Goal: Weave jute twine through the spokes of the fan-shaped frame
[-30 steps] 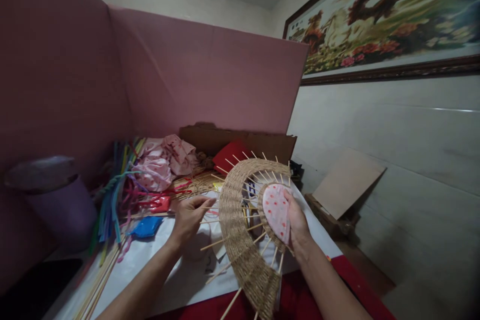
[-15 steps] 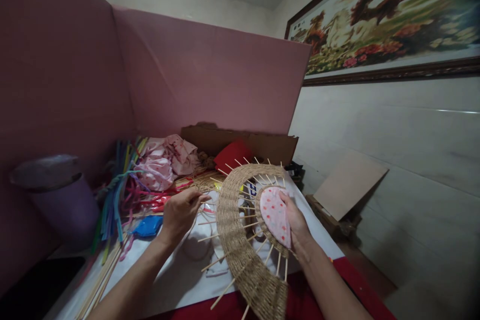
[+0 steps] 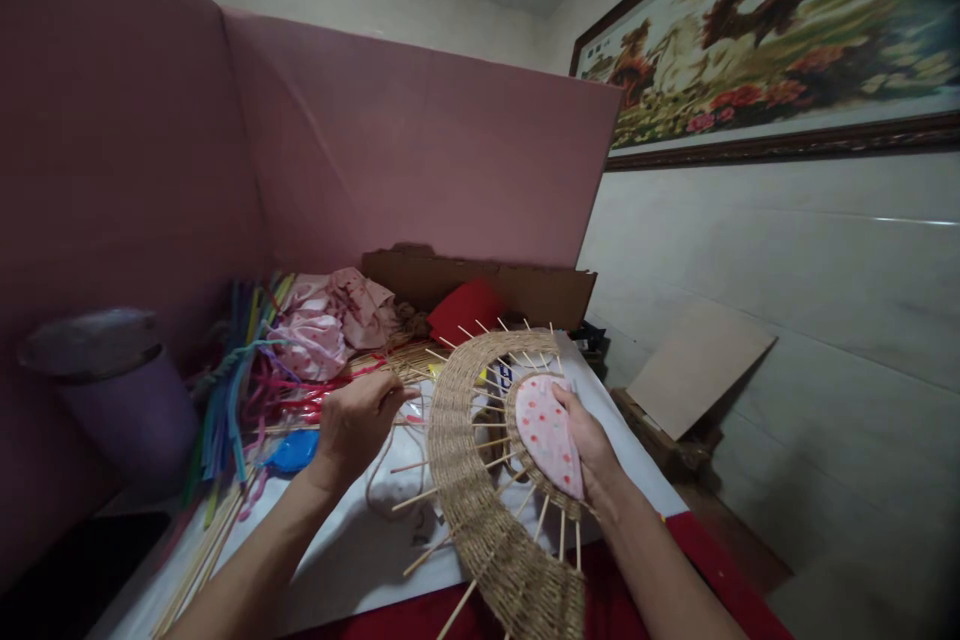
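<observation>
A round woven piece (image 3: 469, 480) of tan cord on radiating wooden sticks stands tilted over the table. Its hub is a pad of pink dotted fabric (image 3: 551, 435). My right hand (image 3: 596, 455) grips the hub from the right side. My left hand (image 3: 356, 425) is closed in a pinch on a thin tan cord (image 3: 382, 480), just left of the woven rim. The cord loops down onto the white table cover (image 3: 352, 550).
Pink partition boards stand behind and to the left. Pink fabric (image 3: 322, 325), coloured strips (image 3: 232, 380), a red piece (image 3: 465, 308) and a cardboard box (image 3: 555, 292) crowd the table's back. A purple bin (image 3: 112, 400) stands at the left, loose sticks (image 3: 199, 560) beside it. Cardboard leans against the right wall.
My left hand has pulled leftward and closed, drawing the cord away from the woven rim. The woven piece has turned and dropped slightly in my right hand.
</observation>
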Tool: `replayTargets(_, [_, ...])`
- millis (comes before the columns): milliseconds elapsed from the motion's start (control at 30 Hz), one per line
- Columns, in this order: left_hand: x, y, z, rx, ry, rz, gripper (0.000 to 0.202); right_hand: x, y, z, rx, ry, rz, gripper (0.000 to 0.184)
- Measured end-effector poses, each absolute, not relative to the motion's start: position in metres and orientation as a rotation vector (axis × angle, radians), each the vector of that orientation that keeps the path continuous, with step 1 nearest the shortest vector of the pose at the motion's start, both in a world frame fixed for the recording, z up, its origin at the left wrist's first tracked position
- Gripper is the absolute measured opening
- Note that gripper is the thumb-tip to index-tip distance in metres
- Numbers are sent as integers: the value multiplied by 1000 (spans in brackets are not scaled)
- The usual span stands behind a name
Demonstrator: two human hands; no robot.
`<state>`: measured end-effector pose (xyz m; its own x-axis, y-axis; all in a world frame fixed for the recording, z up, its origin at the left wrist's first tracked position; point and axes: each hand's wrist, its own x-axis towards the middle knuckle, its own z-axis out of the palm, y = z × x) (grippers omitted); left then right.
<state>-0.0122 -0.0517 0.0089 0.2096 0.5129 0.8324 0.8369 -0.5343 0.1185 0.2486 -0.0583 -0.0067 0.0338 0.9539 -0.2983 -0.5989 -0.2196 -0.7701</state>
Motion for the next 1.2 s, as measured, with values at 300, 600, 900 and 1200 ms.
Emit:
replayTargets(300, [-23, -46, 16, -2579, -1622, -1517, 21, 250, -56, -10, -902, -545, 1592, 40])
replayTargets(600, [-15, -40, 12, -2617, -2095, -2143, 21, 253, -54, -13, -850, -548, 1636, 38])
replayTargets(900, [-1, -44, 8, -2575, -2210, -2142, 25, 250, -58, -11, -781, -560, 1696, 40])
replayTargets(1200, [-4, -38, -1, -2609, -2049, -2114, 22, 250, -58, -11, -791, -550, 1723, 40])
